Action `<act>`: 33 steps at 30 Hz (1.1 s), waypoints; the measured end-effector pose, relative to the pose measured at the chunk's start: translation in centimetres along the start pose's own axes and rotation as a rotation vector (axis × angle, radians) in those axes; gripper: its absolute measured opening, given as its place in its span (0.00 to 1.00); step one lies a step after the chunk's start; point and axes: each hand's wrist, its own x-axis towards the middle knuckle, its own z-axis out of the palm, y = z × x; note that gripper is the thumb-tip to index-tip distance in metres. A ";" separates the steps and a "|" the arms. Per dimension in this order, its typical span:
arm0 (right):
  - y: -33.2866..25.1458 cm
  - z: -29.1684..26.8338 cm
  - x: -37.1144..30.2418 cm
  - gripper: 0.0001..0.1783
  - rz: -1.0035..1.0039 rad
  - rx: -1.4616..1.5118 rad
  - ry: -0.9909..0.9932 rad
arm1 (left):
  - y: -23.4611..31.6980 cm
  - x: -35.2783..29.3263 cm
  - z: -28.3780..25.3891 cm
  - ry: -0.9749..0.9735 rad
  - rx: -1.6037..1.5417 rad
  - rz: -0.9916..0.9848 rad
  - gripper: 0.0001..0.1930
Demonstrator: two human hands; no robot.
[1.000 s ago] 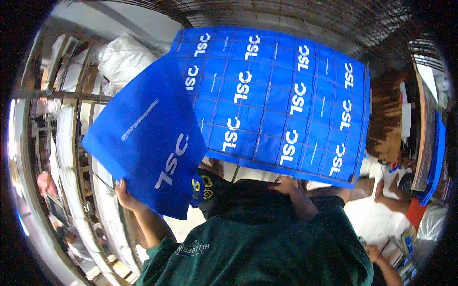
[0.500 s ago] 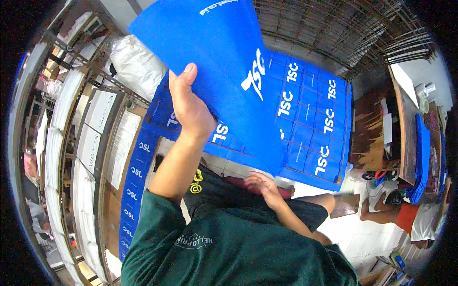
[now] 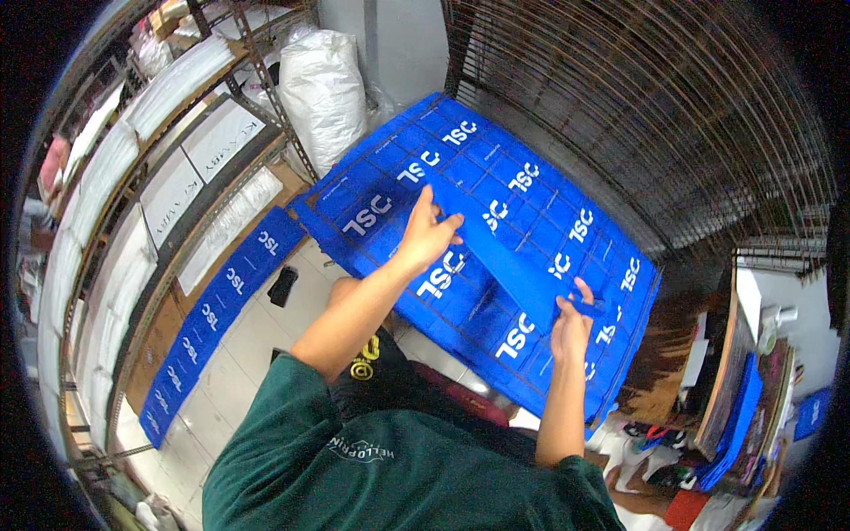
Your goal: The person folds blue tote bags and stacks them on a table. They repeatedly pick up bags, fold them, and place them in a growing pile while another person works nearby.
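A blue sheet (image 3: 512, 270), seemingly fabric, stretches between my two hands and looks like a narrow plain band from here. My left hand (image 3: 427, 237) grips its upper left end, thumb and fingers closed. At the lower right end my right hand (image 3: 572, 329) pinches it, fingers bent. Below both hands lies a broad layer of blue sheets with white print (image 3: 354, 181), on a wire rack whose thin bars form a grid. The held sheet hides part of that layer.
Raised wire racks (image 3: 611, 106) tower at the back right. Shelves with white stacks (image 3: 168, 88) run along the left, near a white sack (image 3: 323, 97). A blue printed strip (image 3: 212, 319) stretches along the lower left; a dark object (image 3: 283, 286) lies on the tiled floor.
The raised blue sheet has come down and now spans both hands. My right hand has moved forward and right onto it. The view has turned, showing more of the rack.
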 end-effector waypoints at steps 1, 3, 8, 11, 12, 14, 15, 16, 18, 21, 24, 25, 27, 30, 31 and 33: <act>0.2 0.5 2.4 0.28 0.016 -0.025 -0.022 | 0.2 1.9 -0.2 0.017 0.012 -0.049 0.36; 0.7 1.0 7.4 0.22 0.040 -0.076 -0.068 | 1.0 5.7 -0.9 -0.014 0.015 -0.019 0.39; -0.6 9.4 13.5 0.19 0.103 0.025 -0.129 | 3.5 13.3 -4.2 -0.022 -0.122 0.187 0.34; 1.5 13.3 17.5 0.20 0.160 0.077 -0.206 | 2.5 17.5 -7.5 0.046 -0.159 0.216 0.24; 3.0 14.4 19.4 0.21 0.165 0.070 -0.198 | 2.1 18.5 -8.5 0.100 -0.205 0.148 0.32; 6.5 17.4 22.8 0.22 0.109 0.073 -0.170 | -0.2 20.2 -11.6 0.264 -0.102 -0.007 0.45; 8.7 18.0 25.5 0.22 0.126 0.049 -0.150 | -1.5 19.7 -13.5 0.304 -0.016 0.024 0.51; 10.9 17.9 28.3 0.22 0.140 0.025 -0.118 | -1.4 17.9 -13.8 0.342 0.060 0.044 0.51; 14.4 19.0 32.0 0.21 0.133 -0.057 -0.045 | -4.4 12.7 -16.5 0.316 0.339 0.182 0.42; 18.3 19.0 36.3 0.18 0.145 -0.161 0.026 | -5.9 1.3 -17.2 0.187 0.729 0.045 0.36; 20.3 17.5 39.3 0.15 0.178 -0.257 0.077 | -10.5 -6.2 -18.0 0.052 1.120 0.255 0.25; 20.1 17.3 39.6 0.15 0.180 -0.297 0.079 | -11.3 -6.6 -18.2 0.090 1.024 0.210 0.23; 20.3 16.8 39.6 0.15 0.168 -0.281 0.152 | -12.8 -7.0 -18.6 0.156 0.831 0.117 0.19; 20.9 16.5 39.4 0.16 0.114 -0.350 0.157 | -12.1 -4.9 -18.1 0.104 0.976 0.186 0.15; 20.7 17.6 38.6 0.18 0.116 -0.316 0.181 | -12.5 -5.0 -18.3 0.102 0.973 0.185 0.15; 21.3 18.1 38.8 0.17 0.112 -0.317 0.208 | -12.4 -5.0 -18.2 0.100 0.971 0.179 0.15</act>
